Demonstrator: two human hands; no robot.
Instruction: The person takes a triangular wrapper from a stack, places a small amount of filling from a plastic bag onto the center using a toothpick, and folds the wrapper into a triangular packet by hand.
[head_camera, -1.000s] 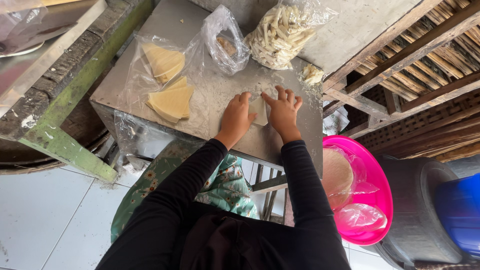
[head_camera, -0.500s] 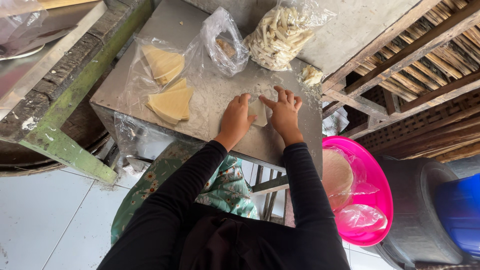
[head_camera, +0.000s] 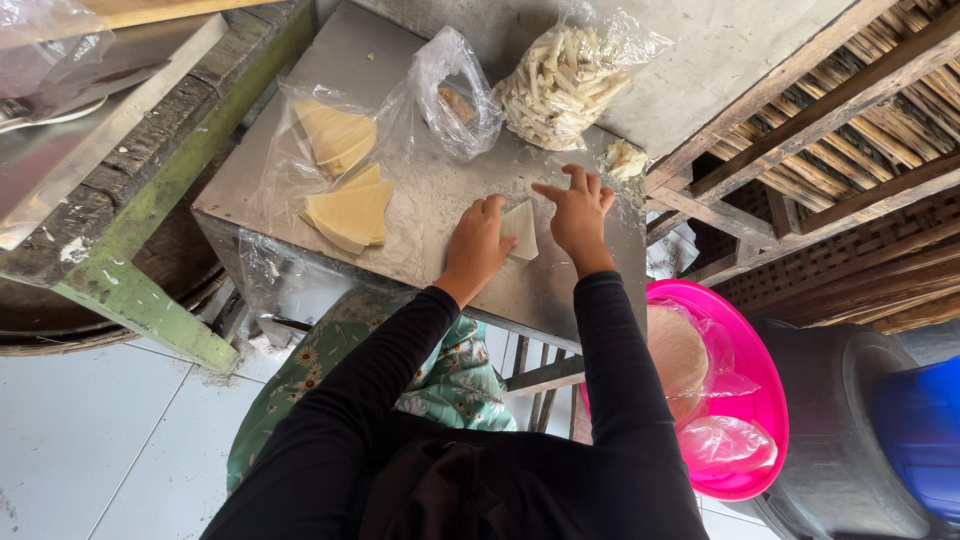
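seen from above, seated at a small metal table (head_camera: 560, 290); both hands down on one pale triangular wrapper sheet (head_camera: 521, 229) lying flat near the table's middle, between the two hands; left hand (head_camera: 478, 245) laid palm-down with fingers close together, pressing on the sheet's left edge, not pinching it; right hand (head_camera: 577, 212) with fingers spread, tips resting at or just past the sheet's right edge, nothing clasped in it.

likely very light and thin, soft and floppy rather than stiff; probably easy to tear or crease, a bit tacky against the plastic film (head_camera: 420, 215) spread under it; best taken at a corner or along an edge with fingertips, lifted gently rather than dragged.

further left on the film, a stack of the same yellowish triangles (head_camera: 352, 213), with more in a clear bag (head_camera: 335, 135) behind it; well apart from the hands. toward the back, a small plastic bag (head_camera: 458, 95) with something brown inside, and a larger bag of pale sticks (head_camera: 560, 82); a little pale lump (head_camera: 626, 160) just beyond the right fingertips. below the table on the right, a pink basin (head_camera: 745, 400) holding plastic-wrapped rounds; a blue tub (head_camera: 920, 440) beside it.
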